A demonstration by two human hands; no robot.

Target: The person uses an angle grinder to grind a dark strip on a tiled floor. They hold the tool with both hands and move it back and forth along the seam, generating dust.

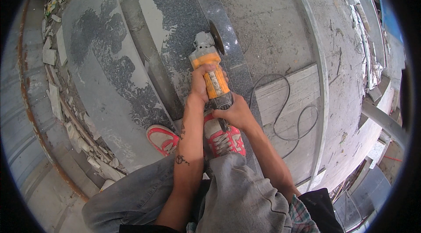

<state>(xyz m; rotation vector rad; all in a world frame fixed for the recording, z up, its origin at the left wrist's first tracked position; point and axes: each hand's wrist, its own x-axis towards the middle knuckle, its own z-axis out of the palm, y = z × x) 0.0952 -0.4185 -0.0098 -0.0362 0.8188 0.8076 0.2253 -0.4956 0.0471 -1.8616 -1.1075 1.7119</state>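
Observation:
Both my hands grip a yellow and grey angle grinder [215, 82] in front of my feet. My left hand [200, 85] wraps round the yellow body below the metal head. Around the dark rear end closes my right hand [237, 111]. The grinder's round cutting disc [216, 37] stands on edge at the right of the head, over a dark speckled stone slab [230, 42]. Whether the disc touches the stone I cannot tell. A thin line crosses the slab just beyond the yellow body. Pale dust lies over part of the stone.
A second dusty dark slab [105, 57] lies to the left, with a gap between the two. A black cord [287, 88] loops over the floor and a pale board [289, 95] at right. Broken stone pieces [55, 97] line the left side. My red and white shoes [224, 138] stand close by.

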